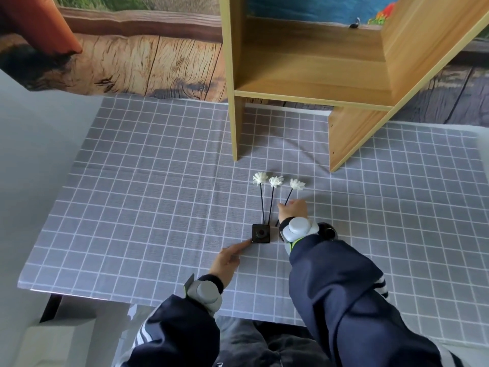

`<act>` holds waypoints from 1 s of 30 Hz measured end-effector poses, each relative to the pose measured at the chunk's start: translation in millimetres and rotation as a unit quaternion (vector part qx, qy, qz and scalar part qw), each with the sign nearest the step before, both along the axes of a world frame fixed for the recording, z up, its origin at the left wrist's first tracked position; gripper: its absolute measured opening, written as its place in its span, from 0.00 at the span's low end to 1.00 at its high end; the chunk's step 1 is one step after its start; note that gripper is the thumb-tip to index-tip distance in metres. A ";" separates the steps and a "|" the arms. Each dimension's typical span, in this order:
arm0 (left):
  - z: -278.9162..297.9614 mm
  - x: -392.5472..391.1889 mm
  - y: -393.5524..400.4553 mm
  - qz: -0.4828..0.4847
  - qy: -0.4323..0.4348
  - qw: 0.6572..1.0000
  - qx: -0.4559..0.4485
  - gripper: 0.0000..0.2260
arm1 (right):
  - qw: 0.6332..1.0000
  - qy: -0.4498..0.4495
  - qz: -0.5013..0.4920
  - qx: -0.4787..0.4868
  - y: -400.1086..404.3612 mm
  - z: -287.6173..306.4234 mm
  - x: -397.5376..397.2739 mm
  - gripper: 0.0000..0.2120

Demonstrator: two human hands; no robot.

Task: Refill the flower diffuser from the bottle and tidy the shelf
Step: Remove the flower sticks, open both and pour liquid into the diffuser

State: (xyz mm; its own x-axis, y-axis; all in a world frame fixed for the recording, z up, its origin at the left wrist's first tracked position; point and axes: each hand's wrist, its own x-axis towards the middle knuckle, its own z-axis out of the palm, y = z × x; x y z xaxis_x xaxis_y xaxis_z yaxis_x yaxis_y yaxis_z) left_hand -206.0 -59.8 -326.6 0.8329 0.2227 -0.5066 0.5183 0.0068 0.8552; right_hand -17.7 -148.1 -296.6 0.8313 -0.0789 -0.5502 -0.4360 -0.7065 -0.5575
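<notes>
**Hands at the diffuser, flower stems laid out beside it**

Tabletop point(132, 181) under a grey checked cloth spreads out on every side of the person's fingers. Well beyond both hands stands the wooden shelf point(304, 75), its two legs planted on the cloth and its open compartment facing this way.

Dark sleeves come in from the near edge, each wrist carrying a pale grey band. The left hand point(227, 263) lies low on the cloth with its fingers point(242, 246) stretched straight, the tip of the forefinger touching the near left corner of the flower diffuser point(261, 233), a small dark square block with a round opening on top.

The right hand point(293, 209) sits just right of the diffuser, its fingers pinched together on the black stem of the rightmost of three white flower reeds point(275, 192). The other two reeds lie just left of that hand, heads pointing toward the shelf.

Behind the right wrist a dark rounded thing point(328, 230) peeks out; I cannot tell what it is.
</notes>
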 end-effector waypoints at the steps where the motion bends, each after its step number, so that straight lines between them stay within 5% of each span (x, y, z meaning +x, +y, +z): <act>1: -0.4 -0.2 0.2 -0.001 0.000 1.000 0.002 0.31 | 1.000 -0.003 0.000 0.005 -2.0 0.4 -3.2 0.12; 7: 0.5 1.9 -0.8 -0.006 0.006 1.000 0.008 0.30 | 0.983 -0.106 0.115 0.101 -14.5 14.1 -38.7 0.05; 12: 8.7 2.1 -2.7 0.006 -0.001 1.000 0.021 0.26 | 0.962 -0.054 0.239 0.125 -23.3 12.5 -59.9 0.04; 30: 15.1 28.4 -13.1 0.027 0.034 0.992 0.122 0.25 | 0.977 -0.032 0.151 0.144 -42.7 19.3 -61.0 0.04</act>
State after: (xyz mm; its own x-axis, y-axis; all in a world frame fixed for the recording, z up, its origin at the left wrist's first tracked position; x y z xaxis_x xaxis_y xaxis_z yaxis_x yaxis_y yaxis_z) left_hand -177.5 -72.9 -311.5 0.7824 0.3892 -0.4862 0.5788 -0.1662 0.7984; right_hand -78.7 -190.8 -277.3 0.8262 0.3266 -0.4591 -0.1892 -0.6067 -0.7721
